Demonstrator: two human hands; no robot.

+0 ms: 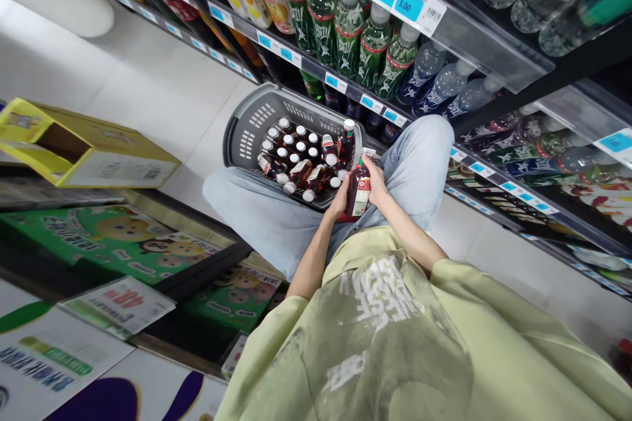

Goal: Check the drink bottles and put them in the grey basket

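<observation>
A small bottle of dark liquid (361, 189), with a red, white and green label, is held in front of my lap. My left hand (340, 200) wraps its lower left side. From the right, my right hand (376, 180) grips it near the top, partly covering the neck. Just beyond my left hand stands a grey shopping basket (247, 120) between my knees. Inside it are several similar dark bottles (295, 158) with white caps, mostly upright, some tilted or lying over. One bottle (347, 138) stands taller at the basket's right end.
Drink shelves (316, 66) with several green-labelled bottles (349, 33) run along the far side and right. A yellow open carton (113, 145) is on the left. Green boxes (108, 230) and a price card (118, 306) fill the lower left. Pale floor tiles (148, 85) show between.
</observation>
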